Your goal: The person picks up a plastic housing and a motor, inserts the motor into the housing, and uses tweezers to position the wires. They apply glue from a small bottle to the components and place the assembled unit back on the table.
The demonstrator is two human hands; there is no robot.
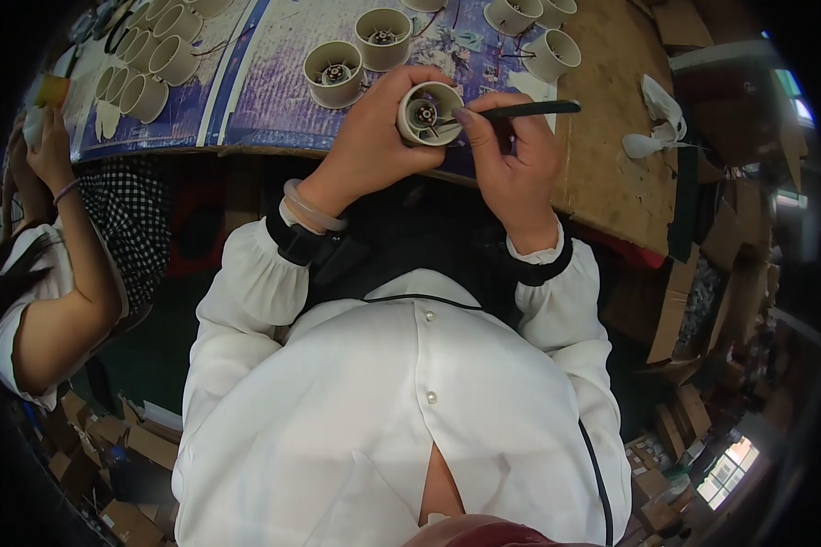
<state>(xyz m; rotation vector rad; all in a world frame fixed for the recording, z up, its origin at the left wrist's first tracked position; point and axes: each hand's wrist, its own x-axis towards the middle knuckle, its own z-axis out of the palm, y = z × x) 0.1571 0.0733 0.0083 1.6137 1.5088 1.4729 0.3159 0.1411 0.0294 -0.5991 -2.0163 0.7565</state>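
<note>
Two surfaces fill the top of the frame: a bare wooden table (611,173) on the right and a blue-purple mat (274,100) spread over it from the centre leftward. At the far left a co-worker's arm (82,264) reaches up to the mat's edge. Rows of beige housings (150,55) sit at upper left, and a few more with rotors inside (333,75) stand just above the hands. A crumpled white rag (657,128) lies at upper right.

The housing (429,113) in hand is held off the table at upper centre, its open mouth facing the camera. It looks like a light, stiff plastic ring – best gripped around the outer wall, since the small hub inside is probably delicate.

The left hand (374,137) comes up from below, wrist bent, fingers wrapped and clenched round the housing's wall. The right hand (511,159) pinches a thin dark tool (520,110) – a brush or pick, I can't tell which – like a pen, with its tip pointing left at the housing's mouth.
</note>
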